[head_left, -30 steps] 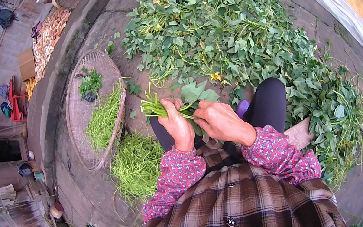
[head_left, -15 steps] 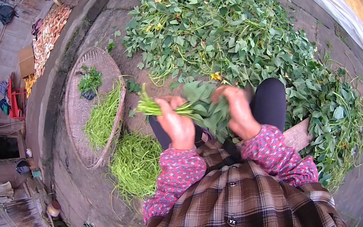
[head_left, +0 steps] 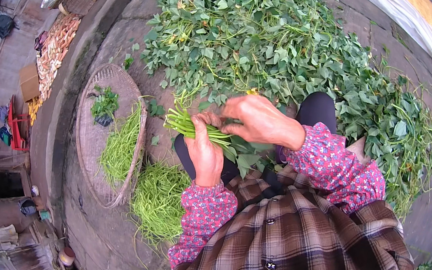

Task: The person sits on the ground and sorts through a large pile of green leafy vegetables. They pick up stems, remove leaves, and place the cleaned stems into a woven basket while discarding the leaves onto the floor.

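Bunch of stems (head_left: 186,125) is in the L hand (head_left: 206,153), right of the basket (head_left: 93,142) & approx. level w/ its upper half; L grip clenched round it, bare ends poking toward the basket, leaves (head_left: 246,159) on the end away from it. R hand (head_left: 260,120), further right of the basket, is over the leafy end, blurred; fingers bent, but can't tell if R grip has a leaf. Inside the basket: loose stems (head_left: 123,140) along its right side, plus a sm. clump of greens (head_left: 104,104) nr the top. Stem pile (head_left: 159,199) on the ground (head_left: 95,231) just beside the basket, below & right. Big vine heap (head_left: 253,34) above & right of the basket; corn cobs (head_left: 55,49) & cardboard box (head_left: 29,82) left of it.
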The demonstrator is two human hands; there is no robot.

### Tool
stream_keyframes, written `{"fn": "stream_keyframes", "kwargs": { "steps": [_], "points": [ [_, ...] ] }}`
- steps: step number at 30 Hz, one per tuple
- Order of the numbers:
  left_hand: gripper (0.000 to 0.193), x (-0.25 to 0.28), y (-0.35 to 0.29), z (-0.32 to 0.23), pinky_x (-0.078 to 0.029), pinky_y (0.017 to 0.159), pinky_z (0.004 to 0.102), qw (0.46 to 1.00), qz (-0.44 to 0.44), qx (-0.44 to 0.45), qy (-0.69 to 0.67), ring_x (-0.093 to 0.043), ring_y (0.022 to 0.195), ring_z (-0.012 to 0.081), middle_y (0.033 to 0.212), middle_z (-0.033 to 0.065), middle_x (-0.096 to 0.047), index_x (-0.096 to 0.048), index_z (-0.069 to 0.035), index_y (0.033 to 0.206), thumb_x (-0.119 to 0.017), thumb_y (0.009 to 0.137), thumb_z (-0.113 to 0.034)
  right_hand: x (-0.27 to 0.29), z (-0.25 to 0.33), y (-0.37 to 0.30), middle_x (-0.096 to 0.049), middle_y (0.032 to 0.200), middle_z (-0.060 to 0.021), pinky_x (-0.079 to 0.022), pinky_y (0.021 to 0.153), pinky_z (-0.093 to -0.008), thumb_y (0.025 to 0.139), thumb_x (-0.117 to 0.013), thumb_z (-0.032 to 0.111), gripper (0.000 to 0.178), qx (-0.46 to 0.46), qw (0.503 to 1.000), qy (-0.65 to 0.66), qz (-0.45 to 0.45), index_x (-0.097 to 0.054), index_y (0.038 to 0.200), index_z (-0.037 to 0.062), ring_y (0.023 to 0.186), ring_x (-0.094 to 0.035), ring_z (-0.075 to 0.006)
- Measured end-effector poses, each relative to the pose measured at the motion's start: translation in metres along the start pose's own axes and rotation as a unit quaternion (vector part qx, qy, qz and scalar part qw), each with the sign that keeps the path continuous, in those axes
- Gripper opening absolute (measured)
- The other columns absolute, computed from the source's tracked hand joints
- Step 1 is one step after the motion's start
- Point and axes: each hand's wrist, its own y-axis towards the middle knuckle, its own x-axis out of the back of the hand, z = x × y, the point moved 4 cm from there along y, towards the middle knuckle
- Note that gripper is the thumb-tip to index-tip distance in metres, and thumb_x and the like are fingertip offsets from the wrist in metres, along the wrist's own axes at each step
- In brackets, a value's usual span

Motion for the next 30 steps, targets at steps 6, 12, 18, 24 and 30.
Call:
{"fn": "stream_keyframes", "kwargs": {
  "steps": [6,12,18,24,30],
  "points": [
    [0.023,0.007,0.001,0.0,-0.038,0.065,0.0271,1.0,0.005,-0.004,0.003,-0.042,0.07,0.0127,0.075,0.0012,-0.041,-0.043,-0.006,0.082,-0.045,0.091,-0.027,-0.015,-0.002,-0.004,-0.054,0.072,-0.0133,-0.043,0.059,-0.0418,0.07,-0.059,0.011,0.011,0.022,0.996,-0.059,0.056,-0.057,0.074,0.0007,0.068,-0.055,-0.0343],
    [0.026,0.013,0.007,0.008,-0.033,0.061,0.0286,0.996,-0.037,0.06,-0.054,-0.036,0.063,0.0128,0.066,-0.0009,-0.037,-0.042,-0.009,0.078,-0.047,0.089,-0.031,-0.018,-0.01,-0.007,-0.058,0.07,-0.0127,-0.045,0.06,-0.0363,0.071,-0.054,0.01,0.013,-0.036,0.998,0.05,-0.022,-0.059,0.075,-0.0017,0.065,-0.058,-0.0258],
    [0.029,0.022,0.017,0.016,-0.032,0.062,0.0284,0.977,-0.004,0.124,-0.176,-0.033,0.062,0.013,0.061,-0.0018,-0.032,-0.04,-0.01,0.076,-0.044,0.09,-0.036,-0.017,-0.087,-0.023,-0.061,0.077,-0.0069,-0.044,0.069,-0.0267,0.079,-0.049,0.01,0.016,-0.269,0.838,0.387,-0.274,-0.059,0.079,-0.0029,0.069,-0.055,-0.0134],
    [0.026,0.035,0.013,0.009,-0.034,0.062,0.0283,0.984,-0.128,0.074,-0.099,-0.036,0.064,0.0132,0.065,-0.0005,-0.036,-0.042,-0.009,0.079,-0.046,0.09,-0.032,0.047,-0.052,-0.034,-0.059,0.069,-0.0023,-0.043,0.056,-0.0271,0.077,-0.062,0.016,0.015,-0.146,0.923,0.261,-0.244,-0.059,0.08,0.0012,0.06,-0.055,-0.011],
    [0.025,0.023,0.009,0.014,-0.038,0.062,0.0295,0.978,-0.182,0.08,-0.064,-0.04,0.065,0.0138,0.066,0.0005,-0.039,-0.042,-0.008,0.08,-0.045,0.091,-0.03,-0.01,0.0,-0.028,-0.059,0.073,-0.0163,-0.046,0.06,-0.0383,0.07,-0.065,0.017,0.021,-0.04,0.997,0.068,-0.011,-0.061,0.083,0.0016,0.068,-0.058,-0.0331]
  ]
}}
